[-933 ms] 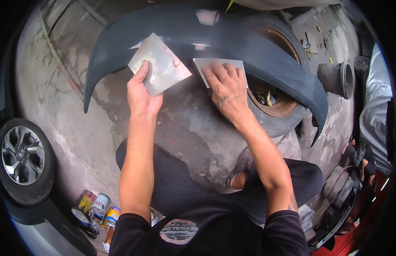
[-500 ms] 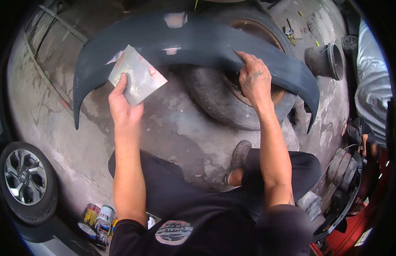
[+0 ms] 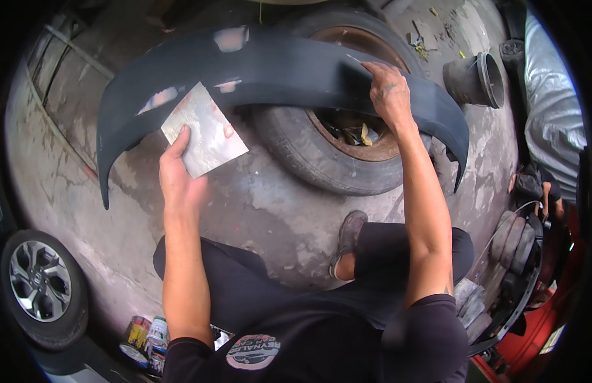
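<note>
A dark grey car bumper (image 3: 277, 70) arches across the view, with pinkish filler patches (image 3: 232, 39) on its left half. My left hand (image 3: 179, 175) holds a square, light grey putty board (image 3: 203, 131) from below, thumb on its face. The board carries a whitish smear and a small pink blob of putty (image 3: 229, 131), and it covers part of the bumper's lower left edge. My right hand (image 3: 390, 92) pinches a thin putty spreader (image 3: 353, 59), seen almost edge-on over the right half of the bumper. Whether the spreader touches the surface I cannot tell.
Under the bumper lies a tyre on a rusty rim (image 3: 334, 166). A dark bucket (image 3: 471, 80) lies tipped at the far right, near a silvery cover (image 3: 551, 108). Paint cans (image 3: 146, 338) and a car wheel (image 3: 40, 281) are at the lower left.
My right hand has risen slightly with the spreader, which now shows edge-on. The putty board sits a little lower. The whole view has shifted, uncovering the filler patch beside the board.
</note>
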Action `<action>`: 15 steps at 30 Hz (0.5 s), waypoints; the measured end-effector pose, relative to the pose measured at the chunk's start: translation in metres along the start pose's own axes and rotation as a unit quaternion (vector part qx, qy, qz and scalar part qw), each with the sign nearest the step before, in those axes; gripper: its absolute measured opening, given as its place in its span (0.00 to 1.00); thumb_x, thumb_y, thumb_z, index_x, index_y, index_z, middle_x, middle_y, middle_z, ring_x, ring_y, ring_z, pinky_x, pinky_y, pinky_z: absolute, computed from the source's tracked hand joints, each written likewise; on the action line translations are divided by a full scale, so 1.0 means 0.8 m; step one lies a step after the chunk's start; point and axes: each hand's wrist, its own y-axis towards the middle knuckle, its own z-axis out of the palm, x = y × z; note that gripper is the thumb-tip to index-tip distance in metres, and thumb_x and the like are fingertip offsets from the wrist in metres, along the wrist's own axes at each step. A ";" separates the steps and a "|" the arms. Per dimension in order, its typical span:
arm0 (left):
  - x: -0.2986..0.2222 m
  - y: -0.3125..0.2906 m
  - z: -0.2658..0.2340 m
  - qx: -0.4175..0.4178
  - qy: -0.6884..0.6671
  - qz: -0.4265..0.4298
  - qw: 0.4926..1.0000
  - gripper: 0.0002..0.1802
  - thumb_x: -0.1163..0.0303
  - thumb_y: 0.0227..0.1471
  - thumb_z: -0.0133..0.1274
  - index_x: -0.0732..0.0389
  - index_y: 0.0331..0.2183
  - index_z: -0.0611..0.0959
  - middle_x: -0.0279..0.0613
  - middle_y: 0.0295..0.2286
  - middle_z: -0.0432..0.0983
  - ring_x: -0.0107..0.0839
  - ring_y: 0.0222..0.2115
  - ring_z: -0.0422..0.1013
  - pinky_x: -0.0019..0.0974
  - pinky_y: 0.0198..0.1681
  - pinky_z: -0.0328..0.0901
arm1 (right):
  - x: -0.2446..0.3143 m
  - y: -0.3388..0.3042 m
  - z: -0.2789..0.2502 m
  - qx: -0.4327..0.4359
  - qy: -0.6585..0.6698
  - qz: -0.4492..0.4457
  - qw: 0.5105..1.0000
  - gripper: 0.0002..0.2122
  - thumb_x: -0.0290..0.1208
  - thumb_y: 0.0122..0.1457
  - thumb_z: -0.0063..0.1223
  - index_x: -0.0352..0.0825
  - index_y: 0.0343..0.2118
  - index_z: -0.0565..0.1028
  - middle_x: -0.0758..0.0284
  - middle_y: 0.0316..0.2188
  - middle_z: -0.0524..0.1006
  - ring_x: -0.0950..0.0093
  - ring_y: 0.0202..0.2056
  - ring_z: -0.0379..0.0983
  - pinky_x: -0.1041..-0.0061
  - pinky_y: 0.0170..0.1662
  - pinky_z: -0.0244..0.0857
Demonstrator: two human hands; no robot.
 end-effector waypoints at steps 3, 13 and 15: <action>0.008 0.000 0.002 0.008 -0.002 -0.011 1.000 0.23 0.72 0.64 0.52 0.69 0.57 0.72 0.48 0.51 0.77 0.42 0.52 0.75 0.47 0.59 0.68 | -0.009 0.009 0.008 -0.014 0.011 -0.016 1.000 0.22 0.18 0.50 0.53 0.39 0.50 0.81 0.64 0.48 0.82 0.58 0.47 0.76 0.59 0.49 0.70; 0.012 0.011 0.007 0.019 0.003 0.016 1.000 0.23 0.69 0.65 0.52 0.68 0.57 0.73 0.47 0.52 0.77 0.41 0.52 0.75 0.48 0.60 0.67 | -0.015 0.016 0.035 0.025 -0.027 -0.040 0.999 0.22 0.19 0.50 0.55 0.41 0.50 0.82 0.66 0.49 0.82 0.60 0.47 0.76 0.59 0.48 0.70; 0.010 0.015 0.002 0.025 -0.004 0.019 0.999 0.24 0.69 0.64 0.53 0.67 0.58 0.72 0.47 0.52 0.76 0.42 0.52 0.75 0.48 0.60 0.67 | -0.010 0.004 0.044 0.026 -0.029 -0.040 0.998 0.23 0.19 0.49 0.57 0.41 0.50 0.82 0.67 0.50 0.81 0.61 0.47 0.76 0.60 0.48 0.70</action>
